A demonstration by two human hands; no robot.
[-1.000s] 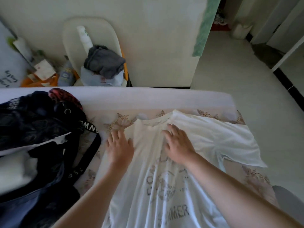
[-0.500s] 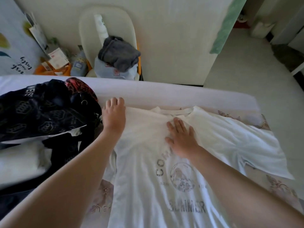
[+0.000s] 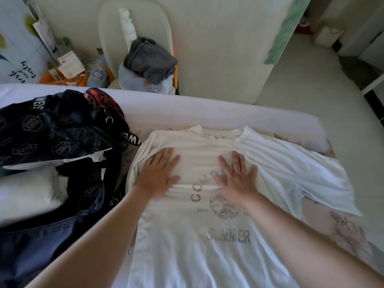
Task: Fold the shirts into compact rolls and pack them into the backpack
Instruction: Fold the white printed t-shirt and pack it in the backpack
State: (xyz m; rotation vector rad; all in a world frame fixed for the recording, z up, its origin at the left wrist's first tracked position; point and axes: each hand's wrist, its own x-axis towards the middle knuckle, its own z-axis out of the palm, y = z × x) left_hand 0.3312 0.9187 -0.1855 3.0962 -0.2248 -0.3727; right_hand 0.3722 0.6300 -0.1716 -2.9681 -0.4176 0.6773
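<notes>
Collar farthest from me and length running back toward me, the white T-shirt lies flat on the bed just right of the backpack, my left grip on its chest nearer the backpack, my right grip farther, both spread flat, released, grasping nothing.

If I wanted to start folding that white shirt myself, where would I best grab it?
Probably the spread sleeve, pinched at its loose hem from the right. The shirt lies flat, print up, so its middle offers no edge, and the left hand and right hand press flat on its chest. That sleeve sticks out alone, ready to fold inward.
</notes>
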